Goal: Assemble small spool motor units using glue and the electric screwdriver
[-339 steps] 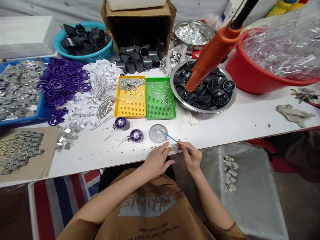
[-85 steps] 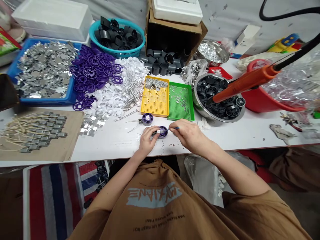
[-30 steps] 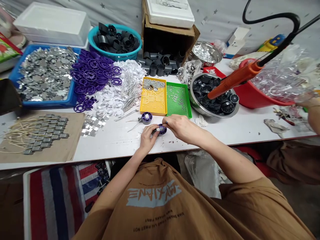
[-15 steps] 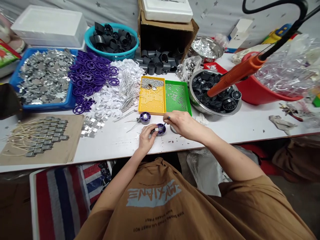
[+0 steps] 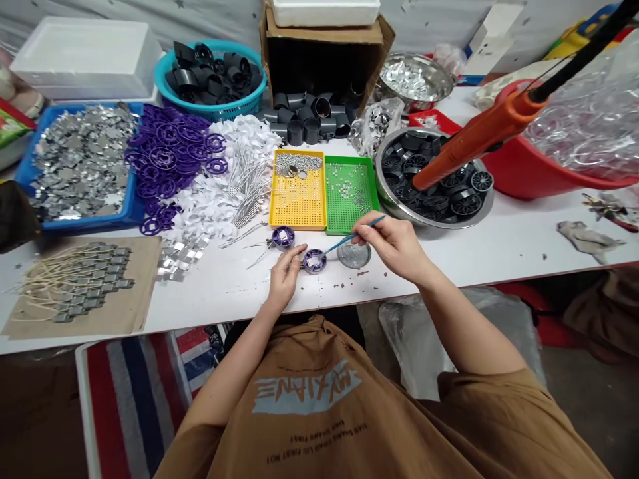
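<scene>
Tan T-shirt (image 5: 304, 432), pale blue print patch, dark lettering. Brush (image 5: 354, 234): slim blue handle. Purple disc (image 5: 314, 261), matching purple rings (image 5: 170, 156). Yellow tray (image 5: 297, 213) and green tray (image 5: 349, 213), both gridded with dots. Teal basket (image 5: 210, 113). Blue tray (image 5: 84, 223). Red basin (image 5: 529, 179). Orange tool handle (image 5: 479, 140). Striped cloth (image 5: 132, 412): red, white, navy bands.
</scene>
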Tool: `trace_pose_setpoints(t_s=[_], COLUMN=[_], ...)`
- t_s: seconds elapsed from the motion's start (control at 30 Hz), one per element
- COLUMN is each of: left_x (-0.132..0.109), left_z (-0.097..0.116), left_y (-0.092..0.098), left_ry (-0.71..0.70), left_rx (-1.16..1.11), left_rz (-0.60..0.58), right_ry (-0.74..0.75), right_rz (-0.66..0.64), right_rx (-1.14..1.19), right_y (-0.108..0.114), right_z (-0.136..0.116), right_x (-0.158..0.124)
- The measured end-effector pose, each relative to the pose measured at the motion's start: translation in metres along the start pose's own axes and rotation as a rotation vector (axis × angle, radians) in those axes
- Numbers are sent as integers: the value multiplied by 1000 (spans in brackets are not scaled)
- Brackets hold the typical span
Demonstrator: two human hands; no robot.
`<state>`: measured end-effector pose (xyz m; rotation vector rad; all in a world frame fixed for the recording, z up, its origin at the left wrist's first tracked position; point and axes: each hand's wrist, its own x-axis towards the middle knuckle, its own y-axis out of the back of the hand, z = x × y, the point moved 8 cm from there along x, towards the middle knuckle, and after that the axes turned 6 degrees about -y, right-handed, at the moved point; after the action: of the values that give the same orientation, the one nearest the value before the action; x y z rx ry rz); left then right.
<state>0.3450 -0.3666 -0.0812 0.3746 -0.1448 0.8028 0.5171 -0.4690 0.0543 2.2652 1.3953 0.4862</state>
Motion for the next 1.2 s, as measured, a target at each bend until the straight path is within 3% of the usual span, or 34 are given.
trace_pose_setpoints(t_s=[0.13, 0.23, 0.43, 0.67, 0.93, 1.2], left_x=[9, 15, 18, 15, 20, 13], left_z=[-1, 1, 2, 9, 5, -1], left_y=[-14, -21, -28, -27, -30, -38], left_ry=[91, 122, 157, 46, 161, 152], left_rx=[-47, -21, 74, 181, 75, -56], left_rz=[-97, -102, -52, -38, -34, -210], right_ry=[-140, -221, -334, -375, -373, -396], right_rz=[203, 310, 388, 420, 462, 487], right_rx=[338, 519, 649, 673, 688, 787], right_y=[16, 19, 20, 25, 32, 31], right_z=[49, 82, 123, 141, 152, 161], right_x=[-16, -31, -56, -68, -79, -89])
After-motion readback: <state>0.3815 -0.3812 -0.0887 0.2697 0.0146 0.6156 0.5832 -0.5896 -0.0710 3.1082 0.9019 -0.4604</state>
